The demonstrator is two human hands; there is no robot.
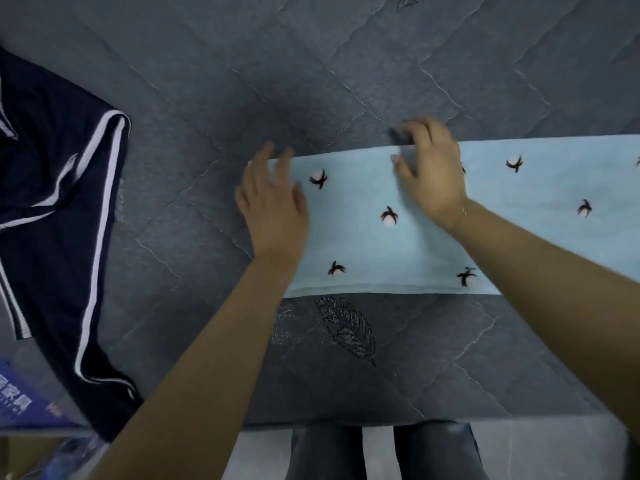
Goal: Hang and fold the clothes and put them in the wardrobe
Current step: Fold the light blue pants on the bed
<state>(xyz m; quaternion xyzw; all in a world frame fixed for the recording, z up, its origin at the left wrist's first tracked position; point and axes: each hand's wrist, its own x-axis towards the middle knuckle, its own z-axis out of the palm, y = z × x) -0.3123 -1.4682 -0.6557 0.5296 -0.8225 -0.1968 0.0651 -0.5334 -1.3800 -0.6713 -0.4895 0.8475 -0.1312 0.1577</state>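
Folding the pale blue cloth with dark printed motifs (415,237) on the grey quilted bed (207,98): left hand (273,206) flat with fingers straight, right hand (431,168) pinching the far edge (best kept taut, edges aligned).

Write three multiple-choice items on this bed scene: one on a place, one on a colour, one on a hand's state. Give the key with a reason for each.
1. Where does the dark garment with white stripes lie?
A. on the light blue cloth
B. on the grey quilt, to the left of the cloth
C. under the right hand

2. What colour is the cloth under the hands?
A. light blue with small dark motifs
B. plain red
C. yellow with stripes

3. How is the left hand?
A. clenched in a fist in the air
B. holding a hanger
C. fingers straight, flat on the cloth's left end

Key: B, the striped garment lies on the quilt, apart from the cloth. A, its pale blue surface bears scattered dark motifs. C, the palm lies flat, while the right hand curls over the far edge.
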